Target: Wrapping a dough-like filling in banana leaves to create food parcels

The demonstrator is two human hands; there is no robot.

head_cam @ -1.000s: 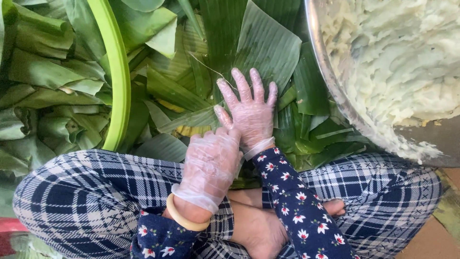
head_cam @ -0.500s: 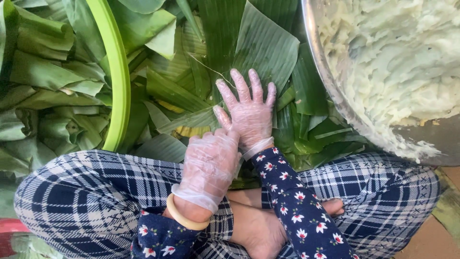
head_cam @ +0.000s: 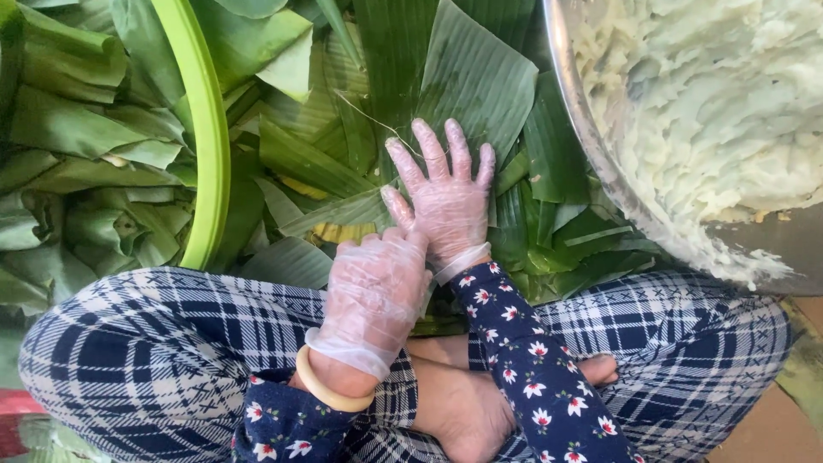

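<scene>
Head view: right hand (head_cam: 447,201) in a thin clear plastic glove, fingers spread and pressed flat on a broad green banana leaf (head_cam: 476,81) laid on the leaf pile ahead of the crossed legs; left hand (head_cam: 375,296), gloved alike, curled loosely at the right wrist, gripping nothing that shows. Leaf flattened, bare of filling, unfolded; wide metal basin of pale mashed paste (head_cam: 711,111) just right, untouched; lime-green plastic tub of folded leaves (head_cam: 208,146) left; loose leaves crowd the laid one.
</scene>
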